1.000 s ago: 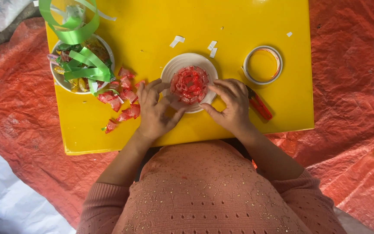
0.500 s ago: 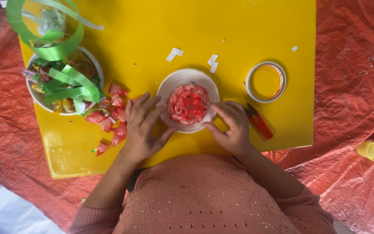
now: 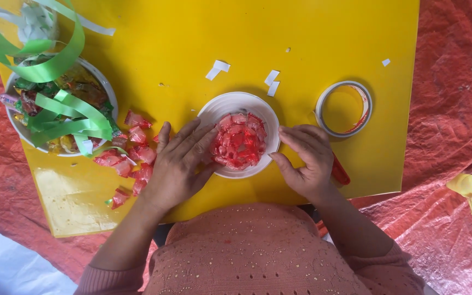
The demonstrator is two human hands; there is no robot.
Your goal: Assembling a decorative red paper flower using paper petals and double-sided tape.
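Home craft spot: yellow board (image 3: pixel 301 33) on red tarpaulin (image 3: pixel 454 82).

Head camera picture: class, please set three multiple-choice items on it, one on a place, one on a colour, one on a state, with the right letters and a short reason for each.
1. Where does the tape ring lie?
A. right of the white plate
B. inside the bowl
C. on the red sheet

2. What colour is the board under the plate?
A. blue
B. yellow
C. white

3. What is the left hand doing?
A. lifting the bowl
B. holding scissors
C. touching the red wrappers on the plate

Answers: 1 A, the ring sits on the board beside the plate's right edge. 2 B, yellow shows all round the plate. 3 C, its fingertips rest on the red cluster, while the right hand steadies the plate's other side.
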